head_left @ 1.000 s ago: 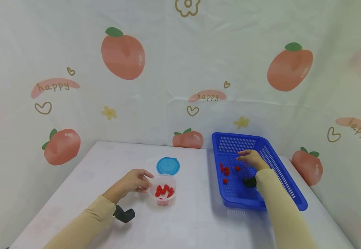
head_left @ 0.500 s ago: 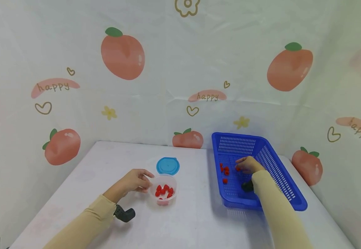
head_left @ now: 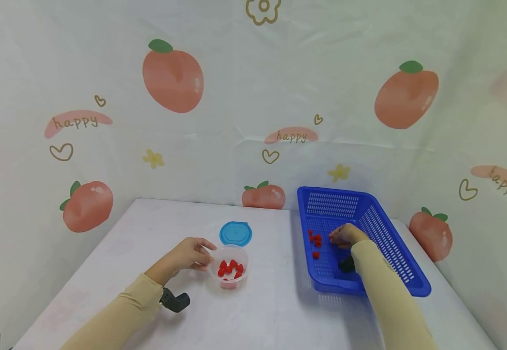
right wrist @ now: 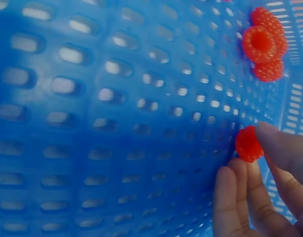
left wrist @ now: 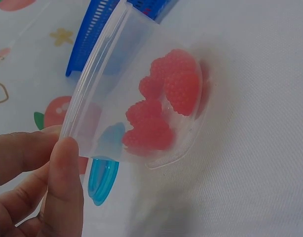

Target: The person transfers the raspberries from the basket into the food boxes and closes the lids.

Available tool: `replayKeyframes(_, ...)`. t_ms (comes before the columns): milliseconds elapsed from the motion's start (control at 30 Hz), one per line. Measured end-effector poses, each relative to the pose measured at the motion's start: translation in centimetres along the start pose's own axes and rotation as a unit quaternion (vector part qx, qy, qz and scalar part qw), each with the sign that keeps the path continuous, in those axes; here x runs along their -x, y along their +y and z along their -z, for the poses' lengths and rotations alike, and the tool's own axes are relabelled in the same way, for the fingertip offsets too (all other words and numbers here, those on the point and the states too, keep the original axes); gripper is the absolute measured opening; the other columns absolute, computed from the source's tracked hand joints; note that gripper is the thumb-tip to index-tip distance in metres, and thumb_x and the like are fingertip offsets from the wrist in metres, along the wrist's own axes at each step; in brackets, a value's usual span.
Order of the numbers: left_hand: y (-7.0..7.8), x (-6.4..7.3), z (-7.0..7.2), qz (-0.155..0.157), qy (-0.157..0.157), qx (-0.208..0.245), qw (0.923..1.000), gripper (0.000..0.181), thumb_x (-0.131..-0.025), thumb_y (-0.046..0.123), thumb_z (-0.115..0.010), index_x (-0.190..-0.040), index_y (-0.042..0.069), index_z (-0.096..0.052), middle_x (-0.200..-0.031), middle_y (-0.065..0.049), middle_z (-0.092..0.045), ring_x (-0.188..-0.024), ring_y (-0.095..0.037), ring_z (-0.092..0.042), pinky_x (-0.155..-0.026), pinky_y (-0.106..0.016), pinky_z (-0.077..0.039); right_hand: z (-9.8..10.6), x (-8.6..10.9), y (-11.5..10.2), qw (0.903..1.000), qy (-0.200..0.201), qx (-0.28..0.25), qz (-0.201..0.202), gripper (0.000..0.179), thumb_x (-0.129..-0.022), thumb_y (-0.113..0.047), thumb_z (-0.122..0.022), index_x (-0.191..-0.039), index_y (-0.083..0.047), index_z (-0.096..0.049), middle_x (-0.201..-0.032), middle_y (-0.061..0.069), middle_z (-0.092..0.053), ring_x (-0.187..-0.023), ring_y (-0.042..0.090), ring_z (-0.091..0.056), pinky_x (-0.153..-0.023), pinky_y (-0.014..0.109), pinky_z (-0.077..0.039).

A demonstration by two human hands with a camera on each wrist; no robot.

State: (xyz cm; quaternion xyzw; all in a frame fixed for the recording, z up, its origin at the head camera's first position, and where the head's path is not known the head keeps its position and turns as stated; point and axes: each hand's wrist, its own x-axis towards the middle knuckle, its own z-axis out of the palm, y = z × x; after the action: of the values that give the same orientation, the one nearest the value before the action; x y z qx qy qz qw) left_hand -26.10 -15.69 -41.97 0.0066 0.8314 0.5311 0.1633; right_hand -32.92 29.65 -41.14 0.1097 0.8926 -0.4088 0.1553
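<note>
My left hand (head_left: 190, 253) pinches the rim of a clear plastic tub (left wrist: 104, 91) between thumb and fingers. The tub stands on the table, and several red raspberries (left wrist: 183, 91) lie at its bottom. My right hand (head_left: 348, 235) is down inside a blue slotted basket (head_left: 338, 288). Its thumb and fingertips pinch a single raspberry (right wrist: 248, 144) close over the basket floor. More raspberries (right wrist: 262, 44) lie clustered by the basket's left side, one a little apart from the others toward the front.
A blue lid (head_left: 236, 234) lies on the white table (head_left: 270, 311) just behind the tub. The basket's raised walls surround my right hand. A white printed backdrop (head_left: 218, 121) rises behind the table. A dark device (head_left: 175, 300) sticks out under my left wrist.
My right hand has come down and slightly left in the basket, and its fingers have closed on the raspberry there. The left hand and tub stay put.
</note>
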Motion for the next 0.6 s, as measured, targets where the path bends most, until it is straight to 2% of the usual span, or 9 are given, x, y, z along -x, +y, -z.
replayKeyframes(167, -0.01, 0.06, 0.03, -0.001, -0.002, 0.0, 1.0, 0.031, -0.085, 0.004, -0.07, -0.115, 0.0, -0.062, -0.084, -0.01, -0.064, -0.065, -0.018, -0.062, -0.067, -0.029, -0.06, -0.1, -0.05, -0.02, 0.9999, 0.001, 0.012, 0.001, 0.009, -0.085, 0.003, -0.065, -0.094, 0.005, -0.069, -0.08, 0.003, -0.069, -0.077, 0.014, -0.061, -0.069, 0.029, -0.056)
replayKeyframes(333, -0.01, 0.08, 0.03, -0.003, -0.003, -0.002, 1.0, 0.031, -0.085, 0.004, -0.07, -0.115, 0.001, -0.062, -0.084, -0.01, -0.064, -0.065, -0.018, -0.062, -0.067, -0.03, -0.06, 0.07, 0.16, 0.01, 0.9999, 0.003, 0.0, 0.01, 0.009, -0.085, 0.004, -0.066, -0.093, 0.006, -0.069, -0.079, 0.003, -0.068, -0.075, 0.014, -0.061, -0.071, 0.03, -0.057)
replayKeyframes(467, -0.09, 0.02, -0.01, -0.003, -0.001, -0.005, 1.0, 0.031, -0.085, 0.004, -0.07, -0.114, 0.001, -0.062, -0.084, -0.01, -0.063, -0.065, -0.018, -0.062, -0.067, -0.03, -0.06, 0.28, 0.15, 0.11, 0.999, 0.007, -0.039, 0.019, 0.012, -0.085, 0.006, -0.065, -0.096, 0.009, -0.068, -0.075, 0.001, -0.068, -0.069, 0.013, -0.059, -0.066, 0.027, -0.056)
replayKeyframes(600, -0.13, -0.06, -0.04, -0.002, 0.0, -0.005, 1.0, 0.031, -0.085, 0.004, -0.07, -0.114, 0.001, -0.062, -0.084, -0.01, -0.063, -0.064, -0.018, -0.062, -0.066, -0.03, -0.06, 0.65, -0.11, 0.28, 0.9955, 0.0, -0.088, 0.036, 0.022, -0.086, 0.008, -0.062, -0.107, 0.016, -0.063, -0.074, 0.0, -0.069, -0.067, 0.012, -0.059, -0.063, 0.024, -0.054)
